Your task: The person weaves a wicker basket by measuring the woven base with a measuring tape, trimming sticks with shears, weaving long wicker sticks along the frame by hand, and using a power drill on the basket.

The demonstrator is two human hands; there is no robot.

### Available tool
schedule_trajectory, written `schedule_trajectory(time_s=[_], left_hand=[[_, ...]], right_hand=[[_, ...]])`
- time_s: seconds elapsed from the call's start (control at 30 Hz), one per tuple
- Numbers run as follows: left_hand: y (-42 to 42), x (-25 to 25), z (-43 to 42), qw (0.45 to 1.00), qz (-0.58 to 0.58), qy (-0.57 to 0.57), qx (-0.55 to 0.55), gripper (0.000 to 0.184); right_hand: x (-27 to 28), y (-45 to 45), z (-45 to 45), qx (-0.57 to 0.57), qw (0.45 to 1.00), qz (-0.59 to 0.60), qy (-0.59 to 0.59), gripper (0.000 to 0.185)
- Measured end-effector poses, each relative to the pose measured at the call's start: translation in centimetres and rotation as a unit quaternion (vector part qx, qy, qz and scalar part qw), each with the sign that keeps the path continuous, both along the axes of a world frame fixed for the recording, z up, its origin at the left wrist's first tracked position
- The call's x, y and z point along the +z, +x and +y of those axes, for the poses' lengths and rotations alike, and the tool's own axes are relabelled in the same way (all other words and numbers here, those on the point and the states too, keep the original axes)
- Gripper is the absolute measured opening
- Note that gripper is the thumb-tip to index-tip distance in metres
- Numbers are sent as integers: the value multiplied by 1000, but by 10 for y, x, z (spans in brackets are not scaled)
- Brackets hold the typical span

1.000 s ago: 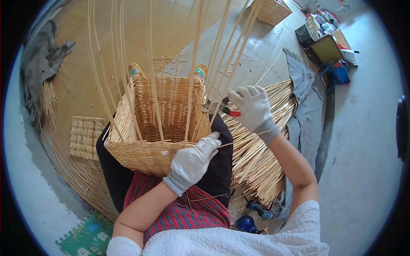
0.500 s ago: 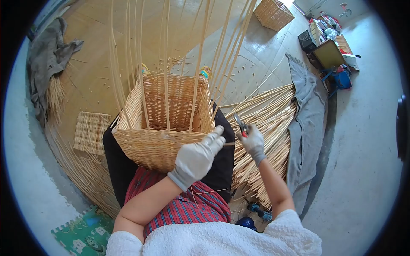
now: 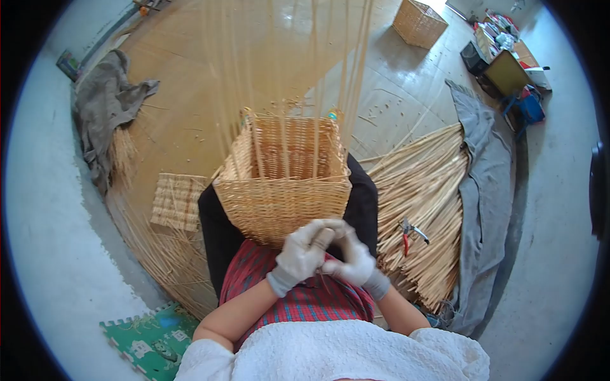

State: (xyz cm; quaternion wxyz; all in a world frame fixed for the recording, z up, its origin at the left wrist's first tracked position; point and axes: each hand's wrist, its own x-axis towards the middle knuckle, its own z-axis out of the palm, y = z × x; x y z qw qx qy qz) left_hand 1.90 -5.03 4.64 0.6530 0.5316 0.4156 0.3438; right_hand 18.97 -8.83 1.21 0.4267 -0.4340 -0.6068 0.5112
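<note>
A woven wicker basket (image 3: 286, 203) rests on my lap, its mouth facing up and away, with long upright stakes (image 3: 316, 82) rising from its rim. Just below its near wall, my left hand (image 3: 301, 255) and my right hand (image 3: 353, 255), both in white gloves, meet over the red plaid apron (image 3: 273, 311). The fingers of both are curled together; anything between them is too small or hidden to name. Pruning shears (image 3: 406, 236) with red on the handle lie on the bundle of canes (image 3: 426, 203) to my right.
Grey cloth (image 3: 486, 209) covers part of the canes. A woven panel (image 3: 178, 202) and loose strands (image 3: 152, 254) lie left, near a grey cloth heap (image 3: 105, 101) and a green foam mat (image 3: 149, 340). Another basket (image 3: 419, 24) stands at the back.
My right hand has let go of the shears, which now lie on the canes, and has come across to my left hand. My left hand has left the basket rim. The view has shifted.
</note>
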Motion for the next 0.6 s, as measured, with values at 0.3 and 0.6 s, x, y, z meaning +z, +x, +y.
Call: schedule_trajectory(time_s=[0.3,0.6], left_hand=[[-106,-5,43,932,-111,-14,344,18],[-170,-90,72,893,207,178,357,57]], right_hand=[[-24,44,-7,-309,926,154,-153,34],[-54,101,3,-412,864,-282,62,89]])
